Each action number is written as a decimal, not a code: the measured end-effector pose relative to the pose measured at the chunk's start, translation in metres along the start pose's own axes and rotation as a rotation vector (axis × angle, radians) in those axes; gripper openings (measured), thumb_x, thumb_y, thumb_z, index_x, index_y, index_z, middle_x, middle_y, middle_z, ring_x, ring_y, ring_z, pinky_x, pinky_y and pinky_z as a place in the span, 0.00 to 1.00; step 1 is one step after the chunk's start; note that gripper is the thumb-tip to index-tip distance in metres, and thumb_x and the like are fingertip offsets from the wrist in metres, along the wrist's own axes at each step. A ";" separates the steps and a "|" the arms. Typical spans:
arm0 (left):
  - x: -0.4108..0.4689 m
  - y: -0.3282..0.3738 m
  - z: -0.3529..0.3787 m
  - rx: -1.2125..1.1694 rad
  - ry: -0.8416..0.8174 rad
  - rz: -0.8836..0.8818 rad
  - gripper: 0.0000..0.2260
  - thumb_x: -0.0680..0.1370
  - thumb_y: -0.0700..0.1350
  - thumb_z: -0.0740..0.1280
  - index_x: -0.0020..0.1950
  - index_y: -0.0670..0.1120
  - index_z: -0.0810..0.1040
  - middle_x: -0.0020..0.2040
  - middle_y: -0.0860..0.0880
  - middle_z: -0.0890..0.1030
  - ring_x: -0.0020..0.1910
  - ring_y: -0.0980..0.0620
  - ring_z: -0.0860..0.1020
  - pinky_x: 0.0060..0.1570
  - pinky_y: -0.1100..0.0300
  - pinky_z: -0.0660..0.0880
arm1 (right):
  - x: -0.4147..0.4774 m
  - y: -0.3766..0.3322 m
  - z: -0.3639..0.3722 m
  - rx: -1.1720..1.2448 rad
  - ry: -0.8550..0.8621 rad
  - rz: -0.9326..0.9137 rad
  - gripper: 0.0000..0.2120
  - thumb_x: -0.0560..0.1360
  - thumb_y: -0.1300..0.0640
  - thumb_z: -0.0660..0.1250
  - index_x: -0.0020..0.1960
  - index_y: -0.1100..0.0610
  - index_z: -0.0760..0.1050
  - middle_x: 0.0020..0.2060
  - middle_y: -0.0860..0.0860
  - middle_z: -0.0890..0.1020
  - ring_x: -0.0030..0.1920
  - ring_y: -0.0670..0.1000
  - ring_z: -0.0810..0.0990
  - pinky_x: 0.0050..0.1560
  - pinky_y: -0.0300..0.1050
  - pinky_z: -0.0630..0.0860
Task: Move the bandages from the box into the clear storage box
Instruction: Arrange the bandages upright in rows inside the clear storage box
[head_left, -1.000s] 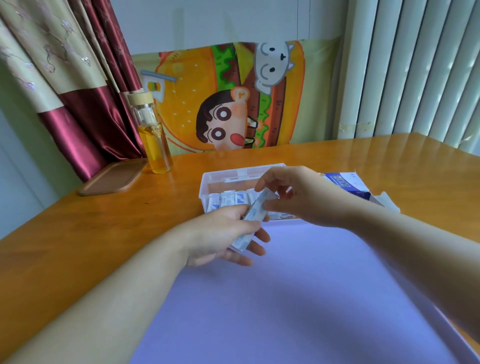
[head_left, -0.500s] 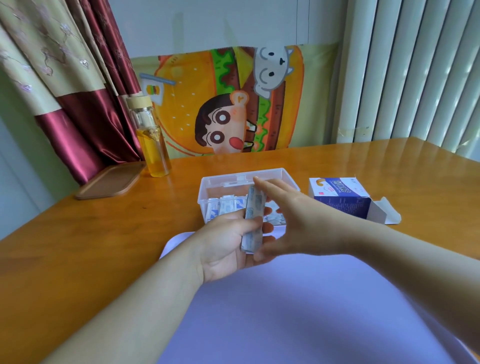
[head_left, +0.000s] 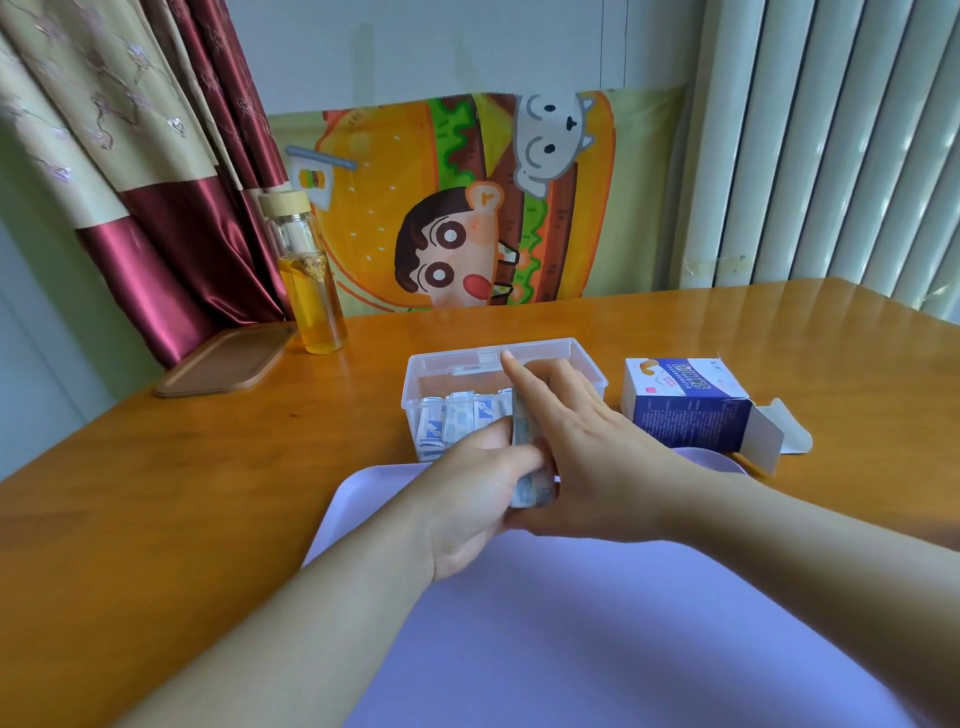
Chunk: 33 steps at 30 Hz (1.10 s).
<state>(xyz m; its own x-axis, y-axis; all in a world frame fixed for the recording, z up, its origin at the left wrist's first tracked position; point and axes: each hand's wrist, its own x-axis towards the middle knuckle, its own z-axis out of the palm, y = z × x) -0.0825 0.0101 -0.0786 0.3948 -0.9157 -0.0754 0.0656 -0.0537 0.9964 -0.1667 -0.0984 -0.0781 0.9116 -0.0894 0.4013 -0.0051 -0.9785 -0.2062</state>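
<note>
Your left hand (head_left: 467, 499) grips a stack (head_left: 532, 488) of bandages on edge, thumb curled across its near face. Your right hand (head_left: 587, 457) lies flat against the other side, fingers straight, pressing but grasping nothing. The stack sits over the far edge of the purple mat (head_left: 623, 623), just short of the clear box (head_left: 467, 366).

The main risk is the stack fanning apart. The wrappers look slick and thin, and only side pressure holds them together. If you ease the flat hand away before the left has a firm pinch, the middle ones may slide out onto the mat or bench (head_left: 208, 493).

The clear box already holds loose bandages (head_left: 452, 421) on its left side. If you push the stack in on top of them, it may tip or splay. The right side, hidden behind your fingers, cannot be judged for room.

The box also looks light, so a nudge on its near wall could skid it away.

The carton (head_left: 691, 421) lies open beside your right forearm. A wide swing of that arm could knock it. Whether any bandages remain inside cannot be seen.
</note>
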 end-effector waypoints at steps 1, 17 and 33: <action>0.000 0.000 0.000 0.004 -0.008 0.014 0.14 0.80 0.35 0.56 0.58 0.49 0.77 0.51 0.45 0.82 0.50 0.49 0.80 0.42 0.57 0.76 | 0.000 0.000 -0.001 0.006 -0.005 -0.012 0.59 0.63 0.39 0.75 0.77 0.53 0.38 0.67 0.49 0.58 0.66 0.48 0.60 0.61 0.36 0.64; 0.042 0.059 -0.046 0.451 0.202 0.176 0.08 0.83 0.43 0.56 0.61 0.46 0.69 0.43 0.49 0.76 0.37 0.55 0.77 0.36 0.64 0.76 | 0.100 0.015 -0.048 0.513 0.212 0.311 0.10 0.74 0.63 0.66 0.38 0.50 0.74 0.38 0.52 0.82 0.36 0.46 0.78 0.41 0.40 0.76; 0.091 0.050 -0.089 1.172 0.301 -0.008 0.10 0.80 0.36 0.55 0.49 0.49 0.72 0.48 0.48 0.76 0.48 0.49 0.78 0.40 0.58 0.76 | 0.154 0.049 0.030 0.743 -0.268 0.831 0.14 0.76 0.73 0.60 0.61 0.70 0.71 0.50 0.64 0.81 0.43 0.55 0.80 0.51 0.47 0.79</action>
<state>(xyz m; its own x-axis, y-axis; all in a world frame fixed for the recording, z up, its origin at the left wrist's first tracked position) 0.0386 -0.0408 -0.0390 0.6056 -0.7929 0.0678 -0.7398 -0.5296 0.4150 -0.0145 -0.1543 -0.0533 0.7986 -0.5272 -0.2904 -0.4839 -0.2754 -0.8307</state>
